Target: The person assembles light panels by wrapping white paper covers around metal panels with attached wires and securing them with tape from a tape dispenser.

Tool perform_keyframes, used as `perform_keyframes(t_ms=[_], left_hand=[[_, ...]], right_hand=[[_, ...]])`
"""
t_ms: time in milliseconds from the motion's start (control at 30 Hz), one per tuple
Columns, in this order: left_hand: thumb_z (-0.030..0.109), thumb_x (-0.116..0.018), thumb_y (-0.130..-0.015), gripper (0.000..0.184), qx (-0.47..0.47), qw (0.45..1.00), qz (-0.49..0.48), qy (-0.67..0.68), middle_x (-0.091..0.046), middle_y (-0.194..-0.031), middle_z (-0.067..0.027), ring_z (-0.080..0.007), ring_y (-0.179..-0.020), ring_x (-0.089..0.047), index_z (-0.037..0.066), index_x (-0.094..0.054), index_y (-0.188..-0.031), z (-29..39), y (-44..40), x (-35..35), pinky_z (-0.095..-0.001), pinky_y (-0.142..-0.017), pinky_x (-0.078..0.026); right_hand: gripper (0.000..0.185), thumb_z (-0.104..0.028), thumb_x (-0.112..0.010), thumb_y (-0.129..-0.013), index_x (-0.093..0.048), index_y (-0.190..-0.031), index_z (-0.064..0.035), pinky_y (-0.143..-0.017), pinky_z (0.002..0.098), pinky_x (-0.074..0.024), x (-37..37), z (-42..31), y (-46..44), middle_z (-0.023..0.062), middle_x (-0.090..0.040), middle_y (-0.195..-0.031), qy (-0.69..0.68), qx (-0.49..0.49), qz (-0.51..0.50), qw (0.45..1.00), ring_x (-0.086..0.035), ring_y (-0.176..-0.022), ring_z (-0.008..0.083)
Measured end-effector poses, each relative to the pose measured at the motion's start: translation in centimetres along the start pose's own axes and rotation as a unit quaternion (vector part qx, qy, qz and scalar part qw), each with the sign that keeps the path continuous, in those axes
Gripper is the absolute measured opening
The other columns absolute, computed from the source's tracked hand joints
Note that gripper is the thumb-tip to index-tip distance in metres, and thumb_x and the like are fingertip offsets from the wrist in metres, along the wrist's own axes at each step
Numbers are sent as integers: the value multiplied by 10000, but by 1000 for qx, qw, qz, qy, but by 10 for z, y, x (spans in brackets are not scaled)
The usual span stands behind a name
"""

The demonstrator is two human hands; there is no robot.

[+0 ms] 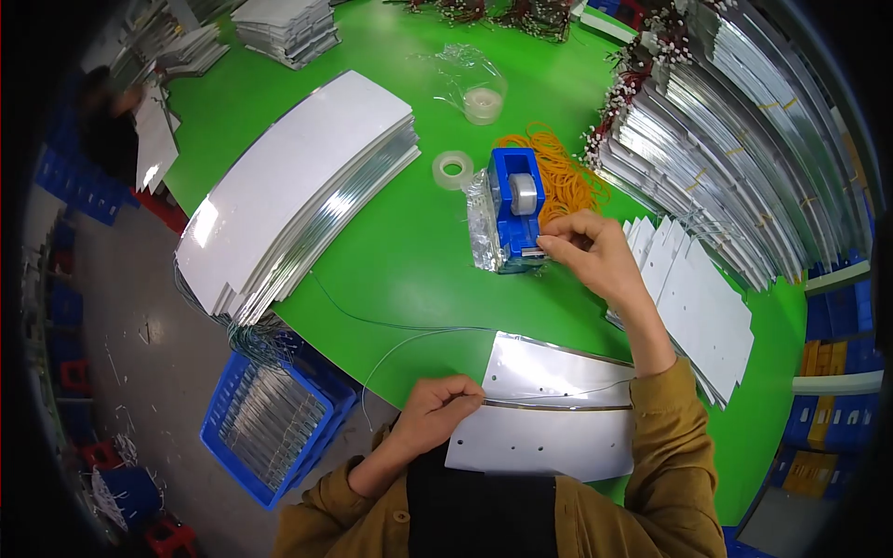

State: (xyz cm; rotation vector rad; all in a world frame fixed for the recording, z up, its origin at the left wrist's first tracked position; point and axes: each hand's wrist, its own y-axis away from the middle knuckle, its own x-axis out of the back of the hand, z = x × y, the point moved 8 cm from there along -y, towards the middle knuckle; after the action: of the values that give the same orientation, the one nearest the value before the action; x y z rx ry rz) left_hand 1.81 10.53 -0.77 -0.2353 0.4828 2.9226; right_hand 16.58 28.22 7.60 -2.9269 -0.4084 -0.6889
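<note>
My left hand (433,414) is closed in a pinch on a thin wire (558,393) at the left edge of a white panel (544,437). This panel has small holes and a raised fold across its middle, and lies at the table's near edge. Loose wire loops off to the left. My right hand (595,256) pinches at the cutter end of a blue tape dispenser (514,228), its fingertips on the end of the clear tape. A tape roll (524,193) sits inside the dispenser, and foil-like material hangs along its left side.
A tall stack of white panels (298,177) stands left on the green table (391,270). Loose tape rolls (453,170) and orange rubber bands (558,167) lie near the dispenser. More panel stacks (688,167) line the right. A blue crate (279,418) is below left; another person (112,121) is far left.
</note>
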Motion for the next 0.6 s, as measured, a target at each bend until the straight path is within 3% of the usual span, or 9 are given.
perform_keyframes(t_ms=[167, 300, 500, 533, 600], left_hand=[[-9, -529, -781, 94, -12, 1000, 3, -10, -517, -635, 39, -42, -553, -365, -10, -623, -779, -3, -1, -1, -158, -526, -284], [46, -535, -803, 96, -23, 1000, 12, -3, -465, -587, 54, -36, -518, -337, 8, -613, -763, 1, -4, -1, -173, -487, -268], [47, -530, -802, 101, -35, 999, 14, 5, -469, -593, 54, -37, -521, -340, 9, -616, -766, 0, -5, 0, -173, -490, -269], [48, -529, -802, 104, -37, 999, 17, 8, -470, -593, 53, -38, -521, -340, 7, -616, -764, 1, -6, 1, -174, -489, -269], [50, -525, -802, 110, -35, 999, 21, 13, -471, -595, 53, -39, -521, -340, 5, -616, -760, 1, -5, 1, -174, -489, -270]], right_hand=[[82, -56, -652, -735, -637, -755, 22, -494, 178, -315, -12, 8, -8, 12, -508, -650, -37, 25, -38, 998, -389, -555, 61], [77, -56, -651, -740, -635, -750, 19, -495, 175, -307, -12, 22, 4, -4, -501, -628, -190, -71, 51, 978, -384, -559, 56], [67, -48, -613, -774, -629, -727, -2, -503, 175, -307, -7, 8, 29, -22, -482, -603, -138, -81, 89, 983, -372, -562, 53], [77, -47, -597, -786, -625, -725, -7, -500, 179, -310, -5, 1, 30, -23, -481, -602, -6, -32, 76, 997, -376, -555, 54], [105, -43, -564, -810, -616, -722, -16, -493, 187, -316, -6, -7, 39, -24, -478, -600, 253, 59, 45, 965, -384, -542, 55]])
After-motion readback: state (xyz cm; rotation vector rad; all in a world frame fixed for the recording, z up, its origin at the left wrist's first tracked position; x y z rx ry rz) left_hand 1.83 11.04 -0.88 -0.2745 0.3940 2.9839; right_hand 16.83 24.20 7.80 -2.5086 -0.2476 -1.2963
